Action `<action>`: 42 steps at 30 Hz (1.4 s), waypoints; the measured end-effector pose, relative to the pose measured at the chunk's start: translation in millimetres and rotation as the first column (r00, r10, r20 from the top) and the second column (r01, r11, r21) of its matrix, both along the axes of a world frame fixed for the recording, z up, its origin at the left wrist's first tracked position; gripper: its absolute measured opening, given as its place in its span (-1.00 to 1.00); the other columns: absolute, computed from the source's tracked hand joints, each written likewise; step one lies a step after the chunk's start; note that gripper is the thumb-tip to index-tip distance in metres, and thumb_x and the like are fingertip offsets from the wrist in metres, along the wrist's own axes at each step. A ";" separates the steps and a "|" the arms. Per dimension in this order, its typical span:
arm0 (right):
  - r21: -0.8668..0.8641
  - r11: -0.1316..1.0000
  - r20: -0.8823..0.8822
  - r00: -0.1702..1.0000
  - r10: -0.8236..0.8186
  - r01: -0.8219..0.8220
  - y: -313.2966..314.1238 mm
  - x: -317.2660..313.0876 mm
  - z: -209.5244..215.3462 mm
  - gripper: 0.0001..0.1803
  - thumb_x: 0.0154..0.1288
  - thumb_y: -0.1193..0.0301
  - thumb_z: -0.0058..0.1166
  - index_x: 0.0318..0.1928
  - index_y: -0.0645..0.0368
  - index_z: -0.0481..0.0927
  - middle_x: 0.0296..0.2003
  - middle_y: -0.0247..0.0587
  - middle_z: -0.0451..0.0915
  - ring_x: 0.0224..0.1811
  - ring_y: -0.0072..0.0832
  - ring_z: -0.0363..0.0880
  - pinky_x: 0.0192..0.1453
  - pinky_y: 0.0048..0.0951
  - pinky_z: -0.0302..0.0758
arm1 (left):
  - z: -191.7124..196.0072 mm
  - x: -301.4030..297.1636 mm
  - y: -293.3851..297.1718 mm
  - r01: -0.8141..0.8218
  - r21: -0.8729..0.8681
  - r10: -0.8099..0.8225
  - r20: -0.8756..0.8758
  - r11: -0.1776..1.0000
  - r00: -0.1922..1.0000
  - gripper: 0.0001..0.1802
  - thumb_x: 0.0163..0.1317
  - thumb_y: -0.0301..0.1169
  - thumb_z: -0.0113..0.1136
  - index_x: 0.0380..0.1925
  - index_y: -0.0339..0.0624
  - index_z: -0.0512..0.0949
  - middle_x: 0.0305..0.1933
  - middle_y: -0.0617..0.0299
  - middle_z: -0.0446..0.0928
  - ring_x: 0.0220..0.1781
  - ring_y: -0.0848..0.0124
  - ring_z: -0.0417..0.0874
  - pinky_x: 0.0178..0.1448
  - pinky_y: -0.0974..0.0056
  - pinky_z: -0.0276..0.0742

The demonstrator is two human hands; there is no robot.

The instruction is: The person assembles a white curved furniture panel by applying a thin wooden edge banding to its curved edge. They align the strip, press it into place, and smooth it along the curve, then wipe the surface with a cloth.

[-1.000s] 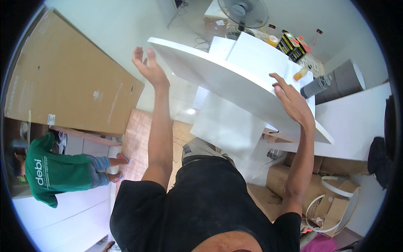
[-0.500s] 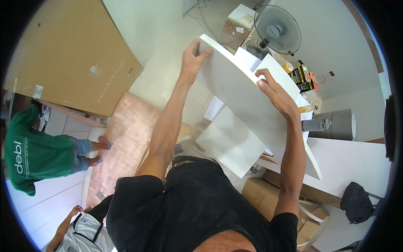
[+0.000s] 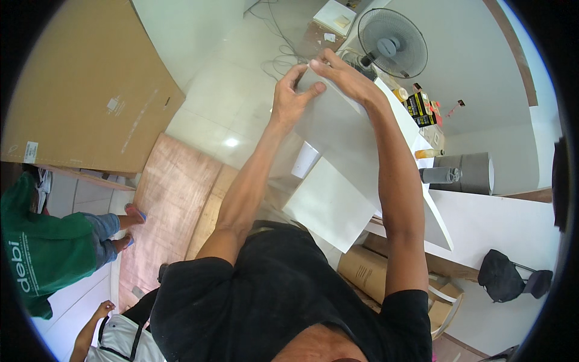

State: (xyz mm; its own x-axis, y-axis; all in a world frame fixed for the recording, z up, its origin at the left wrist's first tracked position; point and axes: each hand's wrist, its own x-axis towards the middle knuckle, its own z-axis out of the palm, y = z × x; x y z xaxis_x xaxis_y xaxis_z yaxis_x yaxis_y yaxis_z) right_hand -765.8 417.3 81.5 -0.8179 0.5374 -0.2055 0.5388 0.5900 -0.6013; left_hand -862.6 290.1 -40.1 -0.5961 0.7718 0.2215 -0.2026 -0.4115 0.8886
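A large white board [image 3: 341, 136] is held up on edge, slanting from its far corner down towards the right. My left hand [image 3: 294, 99] grips its far left edge, thumb on the near face and fingers round the rim. Close beside it, my right hand [image 3: 344, 72] is closed over the top edge at the same corner; its fingertips are partly hidden. Below the held board, a smaller white panel [image 3: 330, 205] sits in front of my waist. Another white panel [image 3: 398, 111] shows behind the held board.
A standing fan [image 3: 392, 45], a bottle [image 3: 429, 154] and a grey cylinder [image 3: 476, 172] are at the far right, by a white worktop [image 3: 494, 226]. Cardboard [image 3: 362, 274] lies beneath. A big carton [image 3: 90, 90] stands left, near two people, one in a green shirt [image 3: 51, 247].
My right hand has moved left and away from me along the board's top edge, up beside my left hand. My left hand has shifted slightly right and nearer, still on the board.
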 end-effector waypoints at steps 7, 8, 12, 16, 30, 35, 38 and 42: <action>0.038 0.999 -0.061 0.998 -0.027 0.029 -4.6 -4.1 -1.0 -0.15 0.54 -0.41 0.05 0.36 0.10 0.56 0.21 0.19 0.69 0.39 -0.01 0.60 0.47 -0.02 0.42 | 1.0 -12.5 -3.6 0.072 0.000 -0.072 -0.011 0.997 0.997 -0.51 0.35 -0.41 0.60 0.22 -0.28 0.66 0.05 0.25 0.70 0.14 0.42 0.68 0.27 0.25 0.62; 0.035 0.999 -0.034 0.999 -0.015 0.016 -2.9 0.1 1.8 -0.19 0.55 -0.37 0.07 0.35 0.08 0.55 0.18 0.16 0.70 0.35 -0.04 0.61 0.45 -0.05 0.43 | 2.3 -12.3 -3.8 0.091 -0.011 -0.091 0.012 0.996 0.996 -0.51 0.36 -0.41 0.60 0.22 -0.28 0.66 0.06 0.24 0.71 0.15 0.42 0.68 0.27 0.25 0.62; -0.008 1.000 -0.062 0.998 0.002 -0.003 -5.4 5.8 16.8 -0.36 0.61 -0.21 0.15 0.33 0.02 0.52 0.03 0.04 0.75 0.12 -0.19 0.67 0.30 -0.16 0.51 | -2.1 -10.2 -2.2 0.141 0.022 -0.142 0.073 0.990 0.987 -0.52 0.38 -0.44 0.57 0.25 -0.30 0.66 0.10 0.23 0.71 0.17 0.43 0.68 0.28 0.27 0.62; -0.033 0.999 -0.094 0.995 -0.028 0.025 -5.6 5.8 5.7 -0.29 0.60 -0.29 0.10 0.35 0.04 0.48 0.03 0.14 0.76 0.11 -0.19 0.71 0.25 -0.11 0.55 | -5.9 -6.5 3.8 0.102 0.068 -0.105 0.036 0.992 0.994 -0.52 0.36 -0.55 0.51 0.27 -0.30 0.65 0.12 0.24 0.71 0.16 0.44 0.68 0.27 0.27 0.62; 0.391 0.815 -0.014 0.888 -0.460 0.429 -137.8 191.6 6.0 -0.34 0.70 -0.12 -0.12 0.36 0.17 0.66 -0.21 0.10 0.69 -0.13 -0.05 0.72 0.06 -0.05 0.61 | -42.3 -31.8 -87.8 0.169 0.039 -0.163 -0.121 0.985 0.979 -0.73 0.26 -0.38 0.62 -0.19 -0.21 0.68 -0.18 0.13 0.71 -0.04 0.26 0.77 0.20 0.08 0.67; 0.433 0.697 -0.075 0.794 -0.604 0.571 -150.3 324.1 -12.0 -0.21 0.74 -0.18 -0.24 0.26 0.36 0.66 -0.22 0.01 0.63 -0.12 -0.15 0.63 0.04 -0.11 0.52 | -45.7 -24.8 -97.8 0.153 0.025 -0.152 -0.030 0.988 0.988 -0.87 0.39 -0.48 0.50 -0.24 -0.20 0.68 -0.22 0.08 0.73 -0.10 0.27 0.75 0.18 0.02 0.65; 0.450 0.620 -0.077 0.720 -0.690 0.642 -135.0 368.9 -10.1 -0.25 0.75 -0.15 -0.25 0.28 0.32 0.65 -0.19 0.02 0.63 -0.06 -0.08 0.60 0.15 -0.08 0.47 | -42.0 -22.6 -85.7 0.118 0.022 -0.118 -0.022 0.993 0.993 -0.78 0.37 -0.36 0.56 -0.25 -0.19 0.66 -0.23 0.09 0.73 -0.11 0.28 0.74 0.17 0.04 0.64; 0.416 0.521 -0.119 0.612 -0.782 0.746 -120.7 411.8 -7.2 -0.30 0.73 -0.11 -0.19 0.33 0.29 0.64 -0.17 0.00 0.64 0.00 -0.11 0.59 0.24 -0.05 0.45 | -33.9 -24.8 -80.1 0.124 -0.012 -0.125 -0.048 0.992 0.991 -0.51 0.21 -0.07 0.72 -0.26 -0.18 0.63 -0.23 0.12 0.72 -0.12 0.28 0.73 0.19 0.08 0.62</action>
